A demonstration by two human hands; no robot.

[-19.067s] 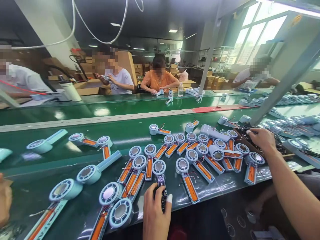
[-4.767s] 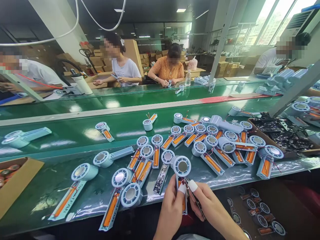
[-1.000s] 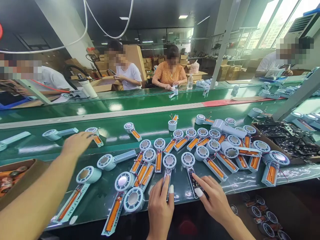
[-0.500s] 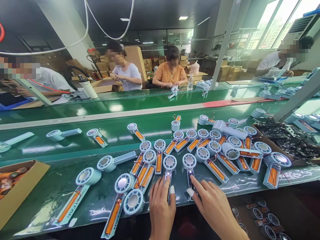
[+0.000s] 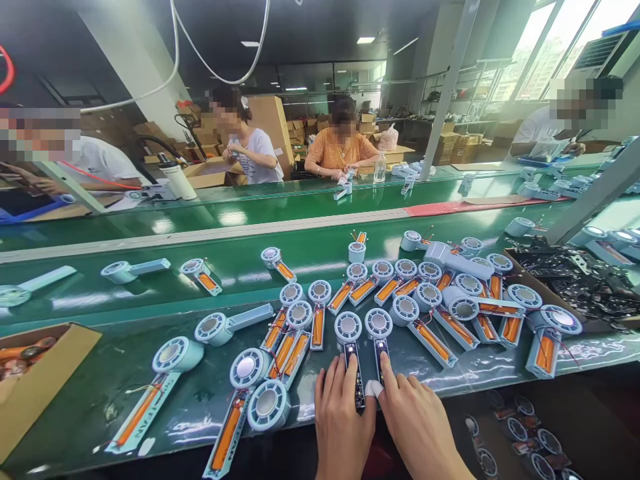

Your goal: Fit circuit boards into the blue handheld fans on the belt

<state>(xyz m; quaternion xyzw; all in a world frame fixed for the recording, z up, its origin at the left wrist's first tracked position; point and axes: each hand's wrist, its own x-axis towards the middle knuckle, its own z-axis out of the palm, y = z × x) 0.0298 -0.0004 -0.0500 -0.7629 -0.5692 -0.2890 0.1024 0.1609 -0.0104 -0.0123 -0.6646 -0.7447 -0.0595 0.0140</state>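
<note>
Two light-blue handheld fans lie side by side at the bench edge, with dark circuit boards in their handles. My left hand (image 5: 344, 407) grips the handle of the left fan (image 5: 348, 327), its index finger on the board and its thumb by the lower end. My right hand (image 5: 415, 417) is on the handle of the right fan (image 5: 379, 323), index finger pressed to that board, much of which it covers. White covers sit on both thumbs, which meet between the handles. Around them lie several fans with orange batteries in their handles, such as one fan (image 5: 405, 310) to the right.
A carton of dark boards (image 5: 560, 280) stands at the right, and a cardboard box (image 5: 50, 393) with orange parts at the left. Several fans lie on the green conveyor (image 5: 240, 267) beyond. Co-workers sit across the line. More round fan parts (image 5: 515, 427) lie below the bench at right.
My left hand has moved right with its fan, which now lies close beside the right one. My right hand has shifted slightly left. Fans on the conveyor have drifted right.
</note>
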